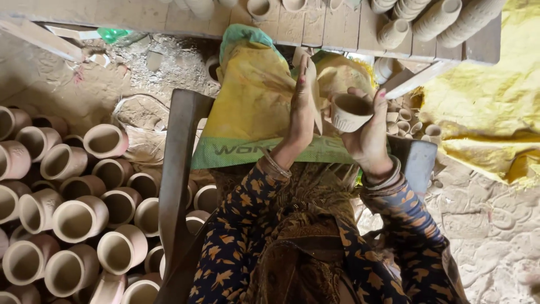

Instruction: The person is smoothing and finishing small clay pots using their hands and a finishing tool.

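The right hand (368, 135) is closed around a small pale clay cup (349, 112), held above the yellow sack (253, 95) on the lap. The cup's axis is tilted, its empty mouth facing up and away. The left hand (301, 112) is open flat, fingers straight, edge just beside the cup. Empty clay pots (79, 217) lie piled on the floor at left.

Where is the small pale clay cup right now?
The small pale clay cup sits in the right hand, right of centre in the head view, just beside the raised left hand and above the yellow sack.
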